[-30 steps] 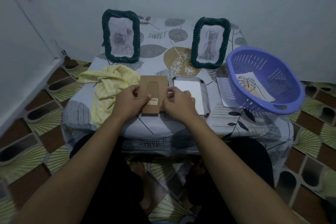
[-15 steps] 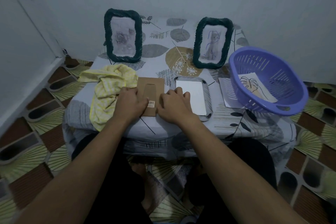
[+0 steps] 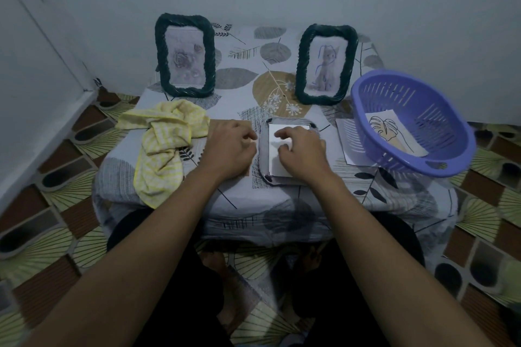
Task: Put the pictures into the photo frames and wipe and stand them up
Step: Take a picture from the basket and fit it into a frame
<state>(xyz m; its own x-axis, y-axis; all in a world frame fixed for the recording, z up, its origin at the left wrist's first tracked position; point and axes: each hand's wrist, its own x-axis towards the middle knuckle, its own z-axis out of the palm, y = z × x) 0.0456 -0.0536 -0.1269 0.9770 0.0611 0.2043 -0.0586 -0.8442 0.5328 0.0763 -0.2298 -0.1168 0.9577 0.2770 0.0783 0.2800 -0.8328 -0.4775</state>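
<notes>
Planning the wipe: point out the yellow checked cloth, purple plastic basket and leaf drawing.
Yellow checked cloth (image 3: pixel 166 135), head view, bunched middle.
Purple plastic basket (image 3: pixel 431 113), head view, inner wall.
Leaf drawing (image 3: pixel 383 128), head view, leaf outline.

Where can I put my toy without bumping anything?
Free: the back middle of the table, between the left standing frame and the right standing frame; also the front right corner. Crowded: the middle row, with yellow cloth, left hand, right hand, flat frame and purple basket.
</notes>
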